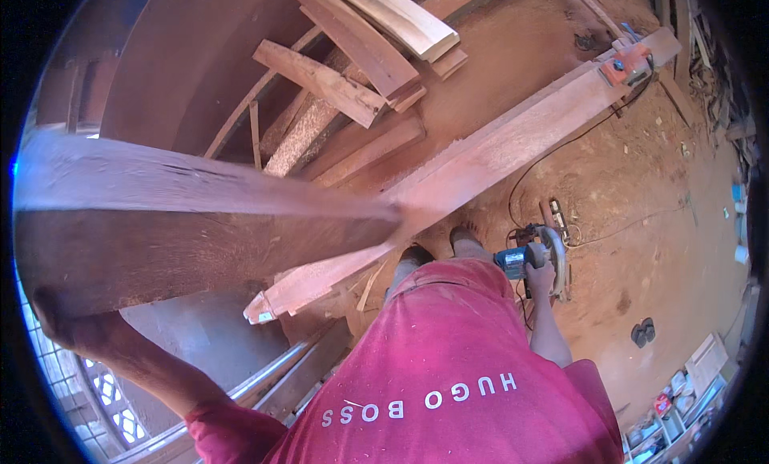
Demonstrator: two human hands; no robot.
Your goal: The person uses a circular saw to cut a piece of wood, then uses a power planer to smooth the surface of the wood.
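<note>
My left hand grips the edge of a thick wooden plank, which is raised and tilted at the left. Motion blurs the plank's upper face, and its far end is at the long board in the middle. Most of my left fingers are hidden by the plank. Down at my right side, my right hand is closed round the handle of a blue circular saw. Running from lower left to upper right, the long board passes in front of my feet. An orange power tool, like an electric planer, rests on its far right end.
Cut planks lie stacked at the top. A dark cord trails from the orange tool towards a power strip on the dusty ground. Dark slippers lie to the right. Scrap wood lines the right edge, and a cluttered box stands lower right.
</note>
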